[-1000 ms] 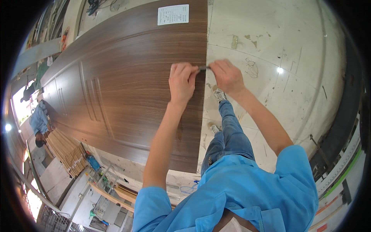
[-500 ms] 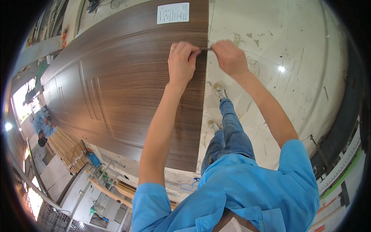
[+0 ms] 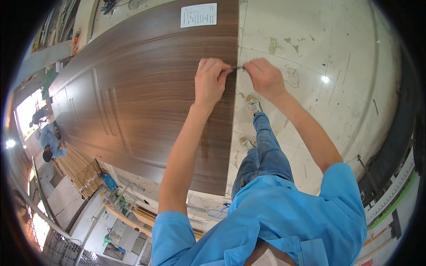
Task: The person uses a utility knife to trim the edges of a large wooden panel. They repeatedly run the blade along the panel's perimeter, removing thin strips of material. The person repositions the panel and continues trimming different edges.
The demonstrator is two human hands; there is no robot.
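Note:
A thin, short dark piece (image 3: 238, 68) is stretched between my two hands; its kind cannot be made out. My left hand (image 3: 210, 82) pinches one end above the brown wood-grain door panel (image 3: 164, 97), close to its right edge. The other end is between the closed fingers of my right hand (image 3: 267, 80), which is over the pale floor just beyond that edge. Both sets of fingertips partly hide the piece. A white printed label (image 3: 198, 15) is on the panel's far end.
My legs and shoes (image 3: 254, 105) are beside the panel's right edge on the tiled floor (image 3: 310, 119). At the far left a person in a blue shirt (image 3: 49, 139) is beside stacked wooden strips (image 3: 80, 170). A dark rail (image 3: 395, 128) runs along the right.
Both hands have come a little nearer to me, still pinching the dark piece between them. The person at the far left has shifted slightly.

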